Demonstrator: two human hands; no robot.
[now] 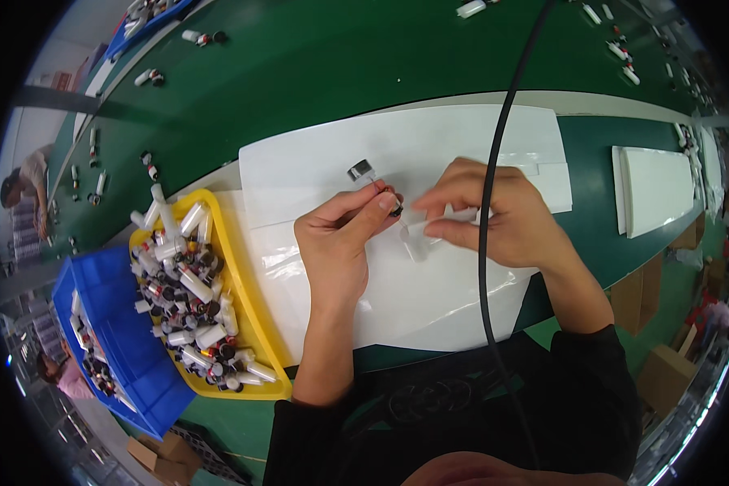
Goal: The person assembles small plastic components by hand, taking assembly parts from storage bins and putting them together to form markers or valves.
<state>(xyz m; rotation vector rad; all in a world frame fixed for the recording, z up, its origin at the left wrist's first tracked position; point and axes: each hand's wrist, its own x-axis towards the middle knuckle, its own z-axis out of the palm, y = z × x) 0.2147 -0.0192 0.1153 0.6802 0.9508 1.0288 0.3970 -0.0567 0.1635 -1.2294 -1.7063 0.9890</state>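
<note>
By the worktop's near edge, the left hand pinches a wired part; the right hand's grip is unclear.

A green counter stretches across the view, with small white-and-black parts scattered along its far left and far right. A smooth white sheet covers its near middle, and a black cable hangs down in front. At the left stands a yellow bin heaped with similar parts; touching it is a tilted blue bin with more inside. A blue tray shows at the upper left edge. On the right lies a stack of white boards; beyond, on the green floor, sits a cardboard box. A co-worker bends over the counter at far left; below shows a pink sleeve.
</note>
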